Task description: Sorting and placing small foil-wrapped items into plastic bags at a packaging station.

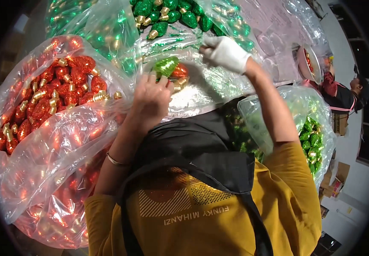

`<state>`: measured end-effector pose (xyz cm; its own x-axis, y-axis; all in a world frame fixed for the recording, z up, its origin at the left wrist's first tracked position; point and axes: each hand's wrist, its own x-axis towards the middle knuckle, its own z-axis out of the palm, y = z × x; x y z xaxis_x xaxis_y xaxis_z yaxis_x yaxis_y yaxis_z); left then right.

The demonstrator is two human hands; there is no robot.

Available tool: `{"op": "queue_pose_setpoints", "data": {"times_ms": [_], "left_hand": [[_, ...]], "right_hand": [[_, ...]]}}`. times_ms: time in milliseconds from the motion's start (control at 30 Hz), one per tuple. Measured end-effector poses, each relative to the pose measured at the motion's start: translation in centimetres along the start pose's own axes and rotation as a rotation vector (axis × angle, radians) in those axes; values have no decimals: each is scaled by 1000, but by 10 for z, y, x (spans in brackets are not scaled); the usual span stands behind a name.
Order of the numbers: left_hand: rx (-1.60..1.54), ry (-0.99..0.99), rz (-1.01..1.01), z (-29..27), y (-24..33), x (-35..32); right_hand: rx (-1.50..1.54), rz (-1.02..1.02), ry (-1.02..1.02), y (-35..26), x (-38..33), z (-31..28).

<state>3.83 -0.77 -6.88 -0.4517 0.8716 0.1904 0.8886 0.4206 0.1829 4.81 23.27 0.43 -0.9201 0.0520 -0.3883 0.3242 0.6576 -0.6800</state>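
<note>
My bare left hand (151, 97) is closed at the near side of the work surface, its fingertips against a light green glitter bulb ornament (165, 66). Right beside that lies a red glitter bulb ornament (180, 71), with a gold ridged cap (180, 84) next to my fingers. To the right and farther off, my right hand (226, 54) wears a white glove and is raised over the shiny plastic-covered surface (193, 100). Its fingers are curled in; whatever they may hold is hidden. Dark green glitter bulb ornaments (158, 30) with gold caps are heaped at the far side.
A large clear bag of red bulb ornaments (71, 96) stands on the left. On the right is a clear bag of light green ornaments (311, 143). Beyond it, a person (342, 94) works near a pale basin (304, 64). Cardboard boxes (338, 179) sit on the floor.
</note>
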Motion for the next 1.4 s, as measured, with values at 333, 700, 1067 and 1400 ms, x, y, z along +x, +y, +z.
{"op": "queue_pose_setpoints", "data": {"times_ms": [333,700,1067,1400], "left_hand": [[-234,-98,-43,-11,-17,27],[-173,16,-101,-10,-16,16],[-59,18,-94,12,-15,5],[-168,-46,-167,0,-8,6]], "right_hand": [[-829,370,417,174,96,-44],[368,-373,160,16,20,-24],[-436,56,-266,-55,43,43],[-916,-142,-36,-46,32,79]]}}
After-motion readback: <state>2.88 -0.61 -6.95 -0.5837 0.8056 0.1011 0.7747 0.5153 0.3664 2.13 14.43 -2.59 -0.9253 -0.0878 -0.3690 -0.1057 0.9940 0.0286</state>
